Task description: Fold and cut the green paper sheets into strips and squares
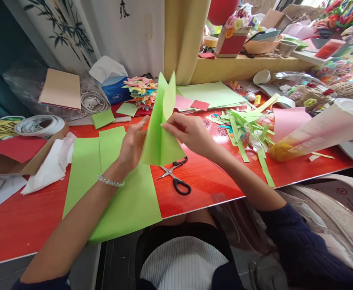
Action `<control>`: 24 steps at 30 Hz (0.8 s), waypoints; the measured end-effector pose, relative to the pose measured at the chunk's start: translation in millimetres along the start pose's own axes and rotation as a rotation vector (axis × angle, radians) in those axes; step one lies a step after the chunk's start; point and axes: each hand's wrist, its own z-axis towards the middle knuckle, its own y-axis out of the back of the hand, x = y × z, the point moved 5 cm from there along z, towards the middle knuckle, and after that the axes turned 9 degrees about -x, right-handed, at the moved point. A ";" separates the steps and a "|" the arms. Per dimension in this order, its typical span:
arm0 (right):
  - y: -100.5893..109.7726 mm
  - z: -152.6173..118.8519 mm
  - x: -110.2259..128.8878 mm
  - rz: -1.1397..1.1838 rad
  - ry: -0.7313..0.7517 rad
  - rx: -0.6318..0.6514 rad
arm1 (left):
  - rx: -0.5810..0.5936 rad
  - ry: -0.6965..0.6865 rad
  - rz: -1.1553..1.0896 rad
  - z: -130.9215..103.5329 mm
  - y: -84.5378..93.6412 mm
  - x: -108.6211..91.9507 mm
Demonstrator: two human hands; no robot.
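A folded sheet of green paper stands upright between my hands above the red table, its creases spread and two points showing at the top. My left hand supports it from the left side, part of the fingers hidden behind the paper. At its right edge, the thumb and fingers of my right hand pinch the paper. Below it lie black-handled scissors, blades partly spread. Larger green sheets lie under my left forearm, reaching past the table's front edge.
Green paper strips are heaped at the right, beside a clear plastic cup lying on its side. A pile of folded colourful papers and a blue tissue pack stand at the back. A cardboard box is at the left.
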 end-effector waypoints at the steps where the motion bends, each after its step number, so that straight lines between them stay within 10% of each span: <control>1: 6.9 -0.5 -1.8 -0.036 -0.001 -0.008 | 0.016 0.031 0.007 2.2 -0.2 2.8; 11: 34.8 -44.7 -9.0 -0.353 0.067 -0.050 | 0.006 0.126 0.118 -6.3 -9.4 13.5; 16: 30.0 -59.9 6.3 -0.538 0.171 -0.009 | 0.242 0.138 -0.045 -22.5 -29.6 8.0; 20: 21.7 -57.5 10.5 -0.380 0.078 -0.013 | 0.303 0.065 0.081 -30.0 -36.4 15.0; 24: 31.1 -55.3 -1.2 -0.021 -0.161 -0.059 | 0.104 0.054 0.124 -17.8 -20.4 23.4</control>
